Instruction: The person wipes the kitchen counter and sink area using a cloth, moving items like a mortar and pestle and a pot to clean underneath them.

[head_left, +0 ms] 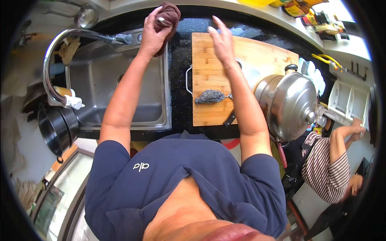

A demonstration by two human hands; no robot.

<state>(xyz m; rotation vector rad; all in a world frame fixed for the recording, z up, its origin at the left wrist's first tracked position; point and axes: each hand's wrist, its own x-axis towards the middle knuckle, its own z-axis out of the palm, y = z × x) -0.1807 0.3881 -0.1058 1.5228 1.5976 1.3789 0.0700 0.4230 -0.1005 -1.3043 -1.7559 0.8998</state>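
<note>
My left hand (153,36) grips a bunched dark brown cloth (169,16) over the far right corner of the stainless steel sink (141,99). A small shiny bit shows amid the cloth's folds; I cannot tell what it is. Held up over the far part of the bamboo cutting board (208,72), my right hand (223,42) is empty, fingers apart. On the board's near half lies a grey steel wool scourer (210,97). A black knife handle (229,119) sticks out at the board's near edge, partly hidden by my right forearm.
A chrome faucet (48,63) arches over the sink's left side. Dark pots (51,129) stand left of it. A lidded steel pot (294,105) sits right of the board. Bottles (315,19) line the far right ledge. Another person in a striped top (327,168) works at the right.
</note>
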